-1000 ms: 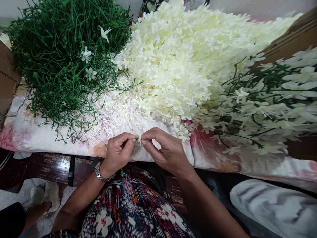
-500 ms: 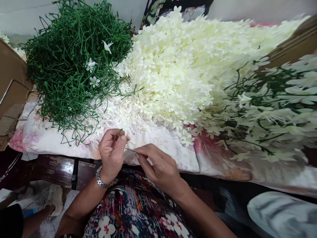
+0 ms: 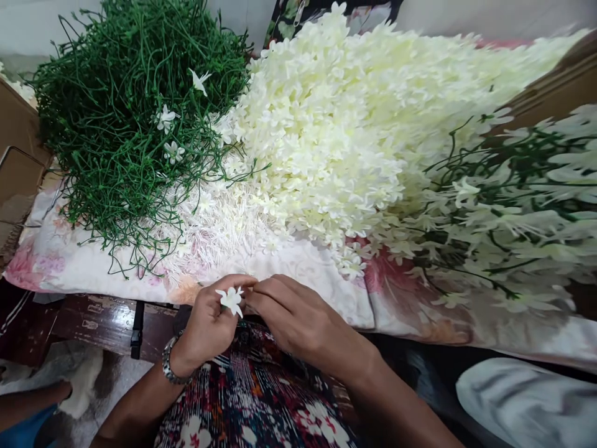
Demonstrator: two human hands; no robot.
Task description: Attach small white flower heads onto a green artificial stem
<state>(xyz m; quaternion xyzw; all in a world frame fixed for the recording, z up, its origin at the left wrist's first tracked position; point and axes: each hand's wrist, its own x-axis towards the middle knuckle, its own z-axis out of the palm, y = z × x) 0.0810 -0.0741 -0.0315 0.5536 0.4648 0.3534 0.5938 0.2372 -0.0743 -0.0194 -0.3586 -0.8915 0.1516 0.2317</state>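
The white flower (image 3: pixel 231 301) is held in front of the heap of cream blossoms (image 3: pixel 317 137), near its left end, petals facing up from the left hand (image 3: pixel 212 320). That hand's fingers are curled in, thumb and forefinger closed about the flower's base. The right hand (image 3: pixel 303 317) meets it, fingers bent and bunched together; their tips are hidden, so I cannot tell how tightly they close or whether they grip anything. For such close finger work, a light, steady hold low on the base seems best, leaving the petals free of pressure, since thin petals would probably crease; resting one hand against the other should help. The flower is star-shaped, with narrow, pointed petals. Left of the heap lies a wiry tangle of green stems (image 3: pixel 140 112); at its front left, fine white strands (image 3: pixel 219 224) spread like loose thread. Right of it are stemmed flowers (image 3: pixel 513 218), longer and spikier. Soft, flower-printed cloth (image 3: pixel 317 267) shows smooth before the heap.
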